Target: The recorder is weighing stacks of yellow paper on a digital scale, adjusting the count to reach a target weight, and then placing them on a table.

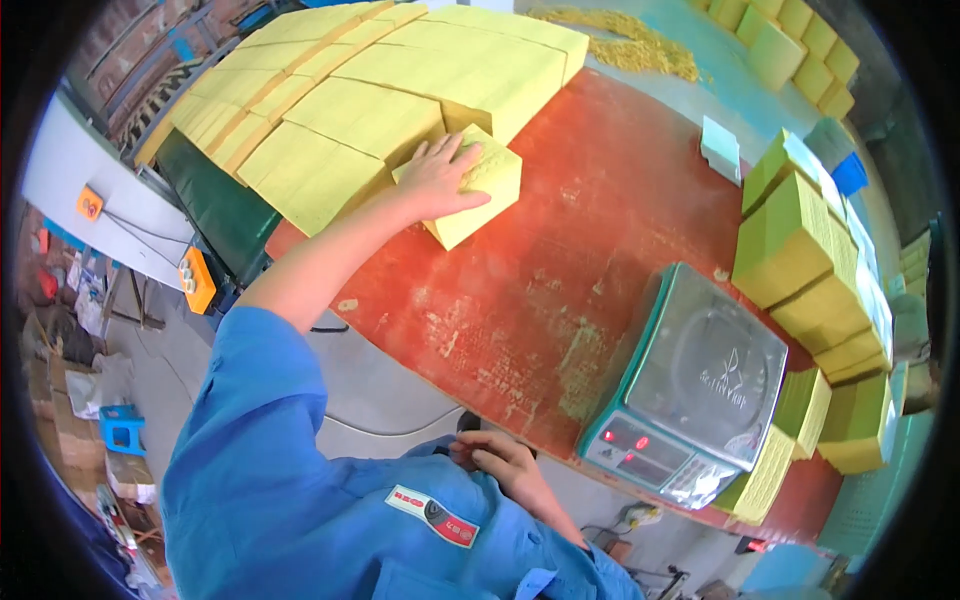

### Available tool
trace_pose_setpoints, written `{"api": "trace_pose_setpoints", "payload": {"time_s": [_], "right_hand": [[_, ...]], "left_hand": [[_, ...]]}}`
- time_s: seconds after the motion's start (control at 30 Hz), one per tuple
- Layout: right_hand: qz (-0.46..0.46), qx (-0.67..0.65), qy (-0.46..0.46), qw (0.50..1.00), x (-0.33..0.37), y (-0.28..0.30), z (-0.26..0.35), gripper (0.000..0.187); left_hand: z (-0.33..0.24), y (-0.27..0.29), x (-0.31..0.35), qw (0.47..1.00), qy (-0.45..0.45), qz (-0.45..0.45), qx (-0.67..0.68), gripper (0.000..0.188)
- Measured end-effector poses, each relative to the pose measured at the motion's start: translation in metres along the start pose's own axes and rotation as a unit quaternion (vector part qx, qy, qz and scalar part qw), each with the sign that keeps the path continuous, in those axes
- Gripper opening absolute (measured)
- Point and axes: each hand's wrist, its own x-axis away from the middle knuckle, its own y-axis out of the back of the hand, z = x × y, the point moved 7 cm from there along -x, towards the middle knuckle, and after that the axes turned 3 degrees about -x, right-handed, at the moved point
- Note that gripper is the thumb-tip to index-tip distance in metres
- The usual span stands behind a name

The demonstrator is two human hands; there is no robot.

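Ideally, the left hand [437, 187], spread wide across the yellow block [497, 185] beside larger slabs [365, 112] on the red table [600, 180], should press evenly, while the right hand [508, 466] curls loosely, its contents, if any, hidden.

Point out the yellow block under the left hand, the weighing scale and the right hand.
Yellow block [504, 188]: head view, on its bare side face.
Weighing scale [690, 375]: head view, on its top plate.
Right hand [510, 464]: head view, on the back.
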Motion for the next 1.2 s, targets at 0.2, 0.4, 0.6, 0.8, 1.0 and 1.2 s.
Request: {"api": "trace_pose_setpoints", "payload": {"time_s": [0.2, 0.4, 0.6, 0.8, 1.0, 1.2], "right_hand": [[0.009, -0.26, -0.055, 0.964, -0.047, 0.029, -0.084, 0.053], [0.076, -0.246, -0.007, 0.966, -0.044, 0.021, -0.074, 0.073], [0.062, 0.238, 0.281, 0.928, 0.04, 0.019, 0.017, 0.082], [-0.203, 0.477, 0.519, 0.679, 0.142, 0.053, 0.161, 0.083], [-0.351, 0.597, 0.466, 0.551, 0.211, 0.099, 0.269, 0.076], [-0.39, 0.636, 0.338, 0.574, 0.231, 0.15, 0.284, 0.065]], "left_hand": [[-0.107, 0.037, 0.124, 0.982, -0.139, -0.023, 0.125, 0.091], [-0.144, 0.051, 0.254, 0.983, -0.01, -0.004, 0.182, 0.092], [-0.132, 0.015, 0.301, 0.673, 0.251, -0.036, 0.695, 0.066], [-0.249, 0.041, 0.207, 0.384, 0.15, -0.05, 0.91, 0.059], [-0.404, 0.081, 0.096, 0.234, -0.007, 0.174, 0.957, 0.079], [-0.462, 0.049, 0.117, 0.071, 0.049, 0.33, 0.94, 0.07]]}}
